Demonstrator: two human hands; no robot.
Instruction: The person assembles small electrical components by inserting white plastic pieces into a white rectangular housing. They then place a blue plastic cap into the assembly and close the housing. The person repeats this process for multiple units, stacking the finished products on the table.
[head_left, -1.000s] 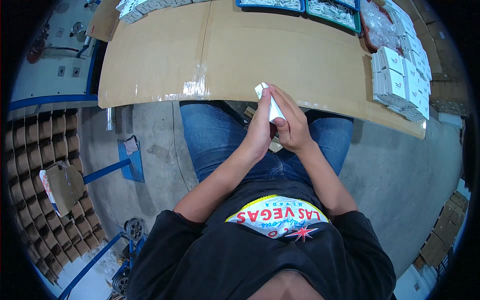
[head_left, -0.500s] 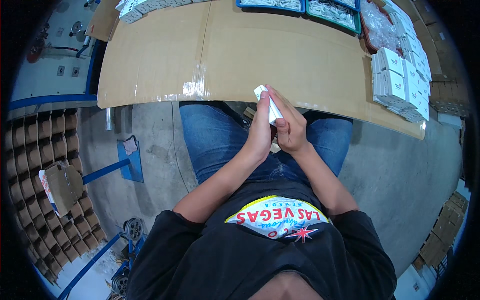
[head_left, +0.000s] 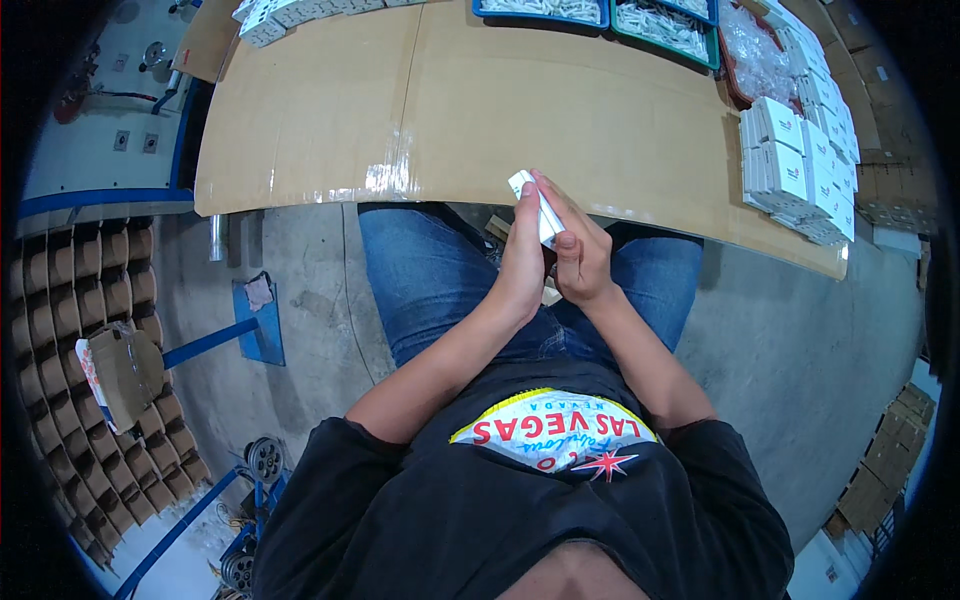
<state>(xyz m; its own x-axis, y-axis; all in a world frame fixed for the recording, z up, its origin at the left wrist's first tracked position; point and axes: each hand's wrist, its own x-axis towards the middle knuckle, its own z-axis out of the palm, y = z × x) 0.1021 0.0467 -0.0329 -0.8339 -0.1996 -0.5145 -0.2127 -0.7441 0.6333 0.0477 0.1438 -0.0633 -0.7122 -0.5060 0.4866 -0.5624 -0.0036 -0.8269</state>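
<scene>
A small white box (head_left: 541,207) is pinched between both of my hands, just in front of the near edge of the cardboard-covered table (head_left: 420,120). My left hand (head_left: 520,265) presses against its left side with the fingers up along it. My right hand (head_left: 582,250) closes round its right side, fingers curled over the lower part. Both hands hover above my lap in blue jeans. Only the upper end of the box shows; the rest is hidden by my fingers.
Stacks of small white boxes (head_left: 795,165) fill the table's right end, more lie at the far left (head_left: 290,12). Blue and green trays (head_left: 600,12) of white parts stand at the back. A brown divider crate (head_left: 80,330) and a blue frame (head_left: 235,335) stand on the floor at left.
The box has tilted slightly and my hands have shifted a little around it; they stay at the same spot by the table edge.
</scene>
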